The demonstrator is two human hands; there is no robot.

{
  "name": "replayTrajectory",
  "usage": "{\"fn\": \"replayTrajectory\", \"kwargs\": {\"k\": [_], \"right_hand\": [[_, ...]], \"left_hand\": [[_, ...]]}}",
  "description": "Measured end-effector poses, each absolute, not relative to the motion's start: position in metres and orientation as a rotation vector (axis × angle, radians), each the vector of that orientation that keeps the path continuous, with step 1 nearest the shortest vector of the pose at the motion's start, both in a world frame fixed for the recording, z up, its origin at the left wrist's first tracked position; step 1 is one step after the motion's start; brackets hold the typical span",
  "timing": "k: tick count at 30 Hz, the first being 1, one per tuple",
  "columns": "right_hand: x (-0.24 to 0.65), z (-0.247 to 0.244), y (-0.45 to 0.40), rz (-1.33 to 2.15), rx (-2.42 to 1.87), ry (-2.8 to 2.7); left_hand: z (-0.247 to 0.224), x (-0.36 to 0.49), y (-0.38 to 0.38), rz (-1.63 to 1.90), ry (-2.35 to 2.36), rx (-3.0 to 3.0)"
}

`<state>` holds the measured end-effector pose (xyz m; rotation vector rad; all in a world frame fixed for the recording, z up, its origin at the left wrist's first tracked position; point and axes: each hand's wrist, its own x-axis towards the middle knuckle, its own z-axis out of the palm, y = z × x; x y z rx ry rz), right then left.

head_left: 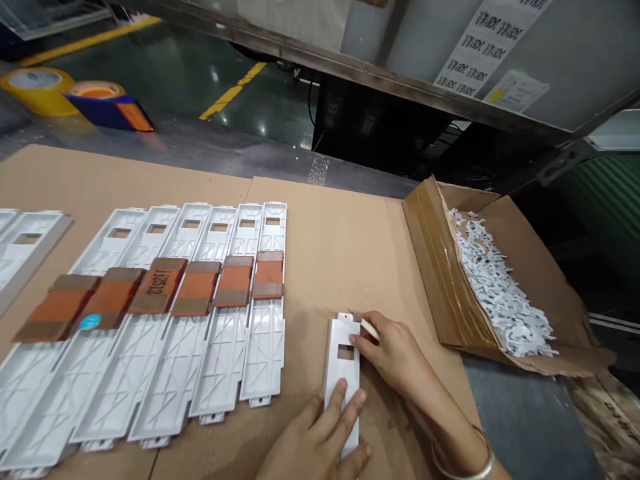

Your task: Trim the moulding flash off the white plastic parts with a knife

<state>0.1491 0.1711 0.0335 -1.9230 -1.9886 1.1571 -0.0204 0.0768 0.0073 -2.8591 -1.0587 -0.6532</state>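
Note:
A narrow white plastic panel [345, 373] with a rectangular cutout lies on the cardboard, its smooth face up. My left hand [320, 433] steadies it from the near end, with fingers across its face and the thumb by the right edge. Pinched in my right hand [395, 350] is a slim tool with an off-white handle [370, 330]. Its thin, dark tip reaches the panel's far right corner, by the end tab; whether it touches cannot be made out. My right fingertips rest near the panel's right edge beside the cutout.
Several ribbed white panels [213, 373] lie in a row at left, crossed by brown-and-orange blocks [200, 287]. A cardboard box [425, 260] of small white plastic pieces [500, 293] stands right. Tape rolls [37, 83] sit far left. A metal beam [300, 57] spans the back.

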Motion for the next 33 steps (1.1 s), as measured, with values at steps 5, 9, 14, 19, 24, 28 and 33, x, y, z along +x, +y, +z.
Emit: {"fn": "replayTrajectory", "kwargs": {"k": [5,9,14,19,24,28,33], "right_hand": [[0.145,0.035,0.174,1.177,-1.908,-2.084],[0.144,0.036,0.178,1.18,-1.883,-2.124],[0.148,0.04,0.183,1.216,-1.811,-2.145],[0.152,0.039,0.181,1.223,-1.785,-2.173],[0.148,0.033,0.18,1.157,-1.811,-2.146],[0.151,0.034,0.181,1.105,-1.837,-2.052],[0.173,0.045,0.166,1.063,-1.901,-1.85]], "left_hand": [[0.003,-0.019,0.077,-0.694,-1.053,-2.854],[0.002,-0.018,0.077,-0.664,-1.053,-2.839],[-0.001,-0.021,0.074,-0.58,-1.021,-2.871],[-0.005,-0.02,0.072,-0.582,-1.017,-2.862],[-0.003,-0.021,0.073,-0.555,-1.005,-2.893],[0.0,-0.022,0.074,-0.56,-1.003,-2.923],[0.007,-0.018,0.076,-0.645,-1.082,-2.896]]}}
